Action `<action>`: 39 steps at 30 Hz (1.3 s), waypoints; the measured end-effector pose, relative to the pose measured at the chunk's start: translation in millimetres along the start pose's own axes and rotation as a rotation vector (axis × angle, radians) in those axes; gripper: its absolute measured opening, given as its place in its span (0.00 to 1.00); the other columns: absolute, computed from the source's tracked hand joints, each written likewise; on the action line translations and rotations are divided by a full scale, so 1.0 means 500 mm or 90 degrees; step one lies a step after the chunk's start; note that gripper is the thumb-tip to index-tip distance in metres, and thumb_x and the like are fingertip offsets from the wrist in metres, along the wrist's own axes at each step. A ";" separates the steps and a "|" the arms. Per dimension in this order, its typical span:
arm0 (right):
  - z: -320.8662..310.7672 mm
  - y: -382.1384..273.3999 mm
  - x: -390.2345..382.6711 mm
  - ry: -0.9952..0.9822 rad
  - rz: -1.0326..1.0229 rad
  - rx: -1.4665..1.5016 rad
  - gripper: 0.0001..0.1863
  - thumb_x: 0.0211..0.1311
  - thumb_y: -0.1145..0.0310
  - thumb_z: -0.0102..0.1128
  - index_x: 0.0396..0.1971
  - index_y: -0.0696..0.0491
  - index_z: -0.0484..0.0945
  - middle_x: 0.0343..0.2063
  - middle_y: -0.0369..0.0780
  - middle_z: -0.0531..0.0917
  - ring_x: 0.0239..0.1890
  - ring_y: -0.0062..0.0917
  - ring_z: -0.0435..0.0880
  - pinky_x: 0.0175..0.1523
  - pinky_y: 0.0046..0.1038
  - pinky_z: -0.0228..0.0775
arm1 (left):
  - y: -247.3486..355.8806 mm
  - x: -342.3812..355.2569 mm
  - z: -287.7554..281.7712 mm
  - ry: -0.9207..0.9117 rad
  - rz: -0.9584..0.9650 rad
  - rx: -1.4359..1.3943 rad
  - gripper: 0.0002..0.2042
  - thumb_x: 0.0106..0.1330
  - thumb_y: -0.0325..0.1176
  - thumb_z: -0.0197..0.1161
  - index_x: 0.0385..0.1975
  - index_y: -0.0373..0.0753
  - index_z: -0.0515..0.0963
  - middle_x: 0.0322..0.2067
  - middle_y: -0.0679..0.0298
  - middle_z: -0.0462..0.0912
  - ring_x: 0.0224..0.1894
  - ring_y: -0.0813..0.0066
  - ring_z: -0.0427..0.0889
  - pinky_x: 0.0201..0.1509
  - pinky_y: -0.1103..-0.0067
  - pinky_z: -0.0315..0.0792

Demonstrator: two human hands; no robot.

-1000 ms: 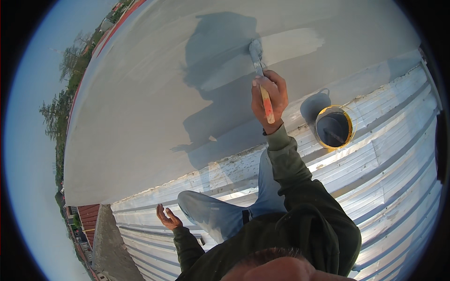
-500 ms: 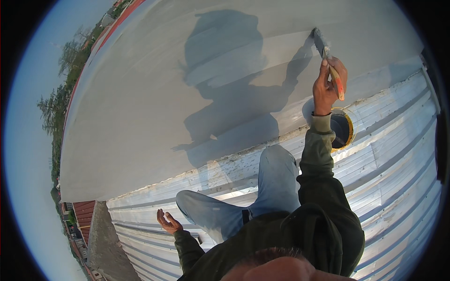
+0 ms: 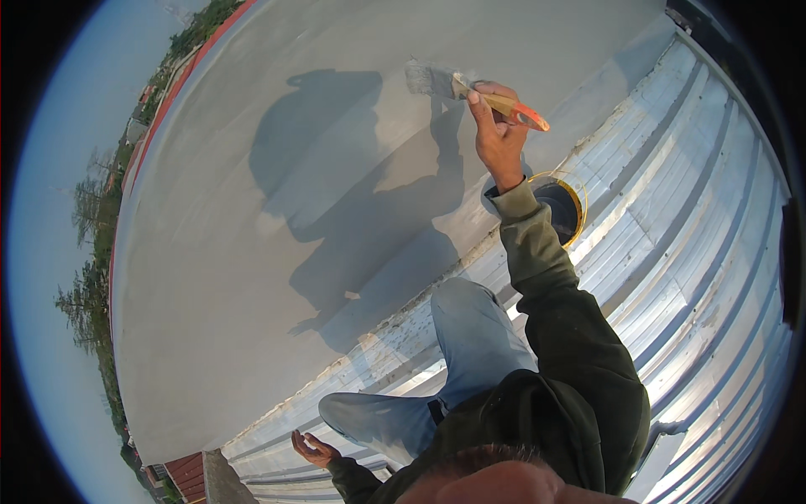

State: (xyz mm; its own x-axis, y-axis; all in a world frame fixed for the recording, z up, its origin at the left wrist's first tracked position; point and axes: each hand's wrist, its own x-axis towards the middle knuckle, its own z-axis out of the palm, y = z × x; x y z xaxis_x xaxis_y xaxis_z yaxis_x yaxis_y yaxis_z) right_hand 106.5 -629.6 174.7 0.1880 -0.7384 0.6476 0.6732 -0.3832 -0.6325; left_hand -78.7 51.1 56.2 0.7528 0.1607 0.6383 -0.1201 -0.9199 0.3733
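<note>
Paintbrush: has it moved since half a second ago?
Yes: the paintbrush moved leftward against the bucket. Only slightly left of it then, the bristles now lie well left; the view's tilt adds some shift.

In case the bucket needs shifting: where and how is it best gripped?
Likely by the right edge of the yellow rim, coming from the picture's right: that curved edge is exposed, while the right sleeve hides part of the left side of the bucket. The dark contents suggest keeping it level.
</note>
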 end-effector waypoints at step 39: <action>-0.204 0.121 0.130 0.075 -0.028 -0.102 0.07 0.63 0.71 0.60 0.39 0.57 0.76 0.35 0.38 0.81 0.35 0.18 0.78 0.38 0.20 0.71 | 0.058 0.006 0.014 -0.055 0.067 0.018 0.20 0.71 0.41 0.49 0.50 0.29 0.73 0.51 0.45 0.73 0.54 0.50 0.72 0.56 0.61 0.68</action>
State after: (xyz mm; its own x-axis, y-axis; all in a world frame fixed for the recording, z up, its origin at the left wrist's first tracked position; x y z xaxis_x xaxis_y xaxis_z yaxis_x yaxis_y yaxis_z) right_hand 86.5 -757.4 134.8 0.0697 -0.7752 0.6278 0.5552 -0.4927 -0.6700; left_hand -75.4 22.7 64.4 0.7902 0.0326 0.6119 -0.1837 -0.9401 0.2872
